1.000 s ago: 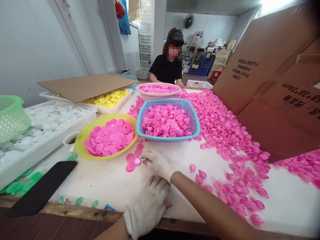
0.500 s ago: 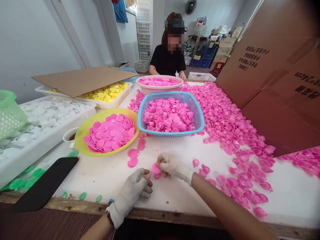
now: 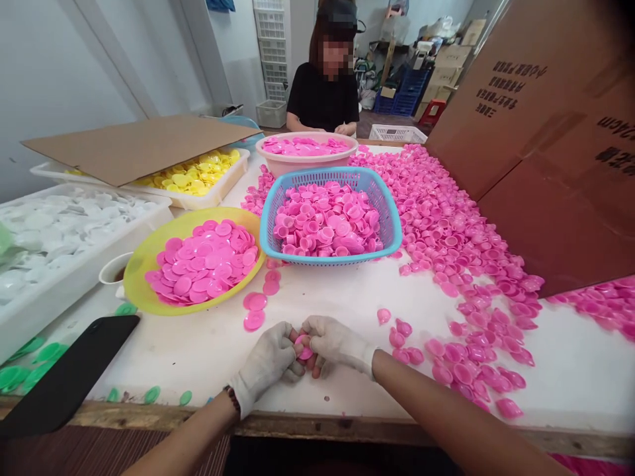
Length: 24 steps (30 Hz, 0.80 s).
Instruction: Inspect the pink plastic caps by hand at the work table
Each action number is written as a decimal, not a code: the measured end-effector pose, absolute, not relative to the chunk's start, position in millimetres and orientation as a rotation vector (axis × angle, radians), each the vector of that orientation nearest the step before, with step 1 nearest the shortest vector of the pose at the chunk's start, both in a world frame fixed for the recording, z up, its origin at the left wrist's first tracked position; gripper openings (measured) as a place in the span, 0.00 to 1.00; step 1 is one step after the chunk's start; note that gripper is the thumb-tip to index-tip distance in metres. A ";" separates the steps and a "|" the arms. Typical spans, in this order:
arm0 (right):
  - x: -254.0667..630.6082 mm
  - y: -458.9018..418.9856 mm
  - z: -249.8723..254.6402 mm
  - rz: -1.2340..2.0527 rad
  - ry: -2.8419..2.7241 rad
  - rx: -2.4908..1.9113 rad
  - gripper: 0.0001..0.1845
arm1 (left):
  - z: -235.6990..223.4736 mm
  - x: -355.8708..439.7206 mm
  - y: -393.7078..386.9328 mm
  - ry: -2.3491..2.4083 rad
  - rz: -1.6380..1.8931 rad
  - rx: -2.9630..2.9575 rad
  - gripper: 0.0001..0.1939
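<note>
Between the fingertips of both hands is a round pink plastic disc (image 3: 304, 352), low over the white tabletop. My left hand (image 3: 268, 358), in a pale glove with bare fingertips, grips it from the left. From the other side my right hand (image 3: 337, 342), gloved alike, pinches it too; its lower fingers are partly hidden. Beyond the hands, a few loose pink discs (image 3: 254, 320) lie on the table. A yellow bowl (image 3: 136, 281) heaped with such discs stands at the left. Straight ahead, a blue basket (image 3: 330, 256) holds small pink cup-shaped pieces.
Loose pink pieces (image 3: 446, 225) cover the right side, beside a large cardboard box (image 3: 540, 152). To the left are a tray of white pieces (image 3: 64, 228), a cup (image 3: 113, 270), a black phone (image 3: 82, 370) and green pieces (image 3: 151, 395). A co-worker (image 3: 325, 99) sits across the table.
My left hand has moved right and my right hand slightly left, so they now meet. The disc, earlier in my right hand only, is now between both. The view has shifted slightly.
</note>
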State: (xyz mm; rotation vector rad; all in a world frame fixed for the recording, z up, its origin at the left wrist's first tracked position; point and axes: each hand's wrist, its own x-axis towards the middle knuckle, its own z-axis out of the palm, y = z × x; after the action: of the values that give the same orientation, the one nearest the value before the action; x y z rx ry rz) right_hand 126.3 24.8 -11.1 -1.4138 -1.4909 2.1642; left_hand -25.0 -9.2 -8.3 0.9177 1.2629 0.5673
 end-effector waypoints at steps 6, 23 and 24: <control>126.4 27.7 -12.5 2.219 -1.507 -1.306 0.03 | -1.7 -22.3 -10.3 1.254 0.533 1.112 0.17; 158.4 52.4 74.3 1.233 -1.221 -0.974 0.22 | -10.5 78.4 -1.2 1.063 0.633 2.171 0.23; 153.6 53.3 68.6 1.250 -1.287 -1.029 0.19 | -12.1 94.9 3.5 0.966 0.610 2.144 0.24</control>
State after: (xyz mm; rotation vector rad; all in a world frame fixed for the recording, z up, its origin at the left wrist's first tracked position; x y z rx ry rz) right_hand 153.6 53.3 68.6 -1.0289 -1.2874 1.2499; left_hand 94.9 3.5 -12.1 2.1441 0.9665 0.6100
